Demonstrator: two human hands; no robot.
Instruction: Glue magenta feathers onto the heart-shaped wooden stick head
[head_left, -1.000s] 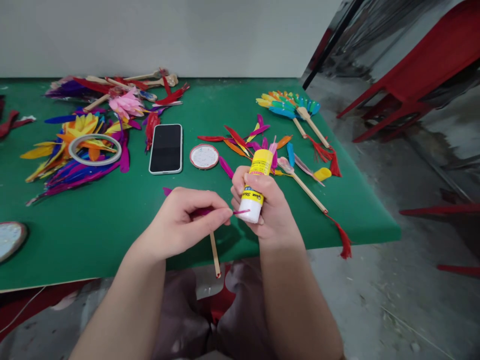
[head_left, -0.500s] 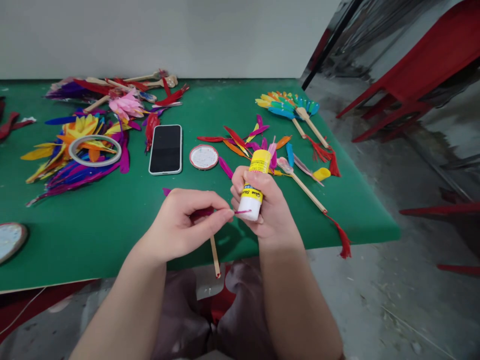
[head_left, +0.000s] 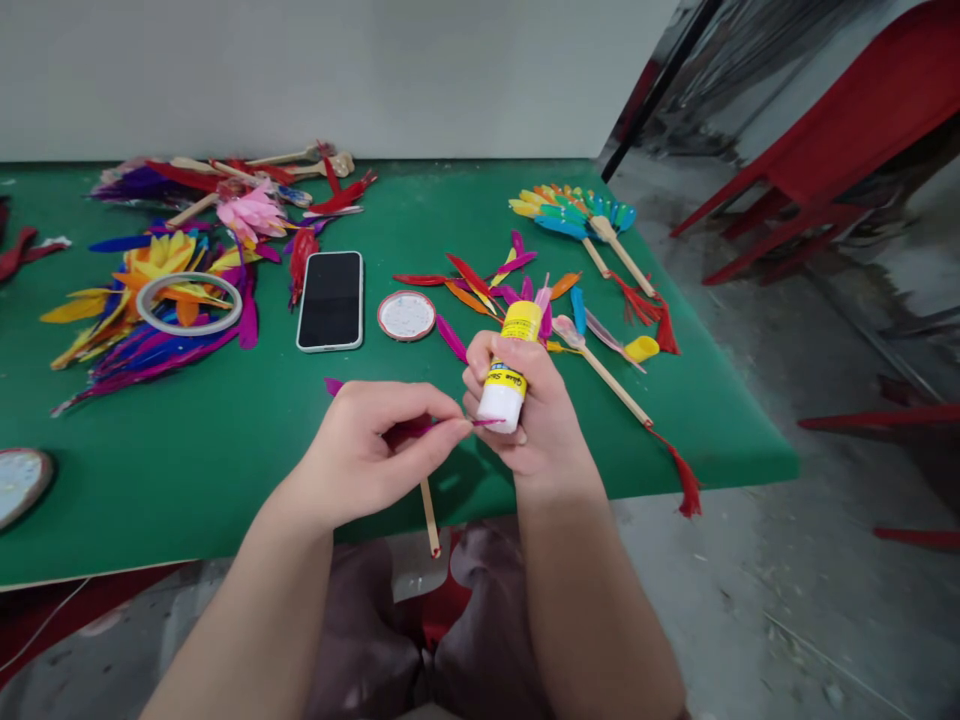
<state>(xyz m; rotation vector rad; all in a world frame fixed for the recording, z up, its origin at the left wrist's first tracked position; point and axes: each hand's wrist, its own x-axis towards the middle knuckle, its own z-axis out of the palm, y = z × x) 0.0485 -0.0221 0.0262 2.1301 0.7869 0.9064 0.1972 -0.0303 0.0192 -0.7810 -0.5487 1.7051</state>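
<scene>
My right hand (head_left: 529, 405) is wrapped round a yellow and white glue stick (head_left: 510, 370), its white end tilted down toward me. Between thumb and forefinger, my left hand (head_left: 390, 440) pinches a magenta feather (head_left: 491, 421); its thin end lies against the white end of the glue stick. Most of the feather is hidden by my left hand. Below that hand a wooden stick (head_left: 430, 515) juts over the table's near edge, its upper part covered. The yellow glue cap (head_left: 642, 348) lies to the right, by a wooden stick with a red tassel (head_left: 611, 380).
On the green table (head_left: 262, 420) lie a phone (head_left: 331, 300), a round white lid (head_left: 406, 315) and loose feathers (head_left: 469, 275). A tape roll (head_left: 189, 303) rests on a feather pile at the left. Feathered fans (head_left: 574, 212) lie back right. Red chairs (head_left: 817, 130) stand beyond.
The thin end of the feather has slid slightly further right across the end of the glue stick. Both hands keep their grips, and the other things stay in place.
</scene>
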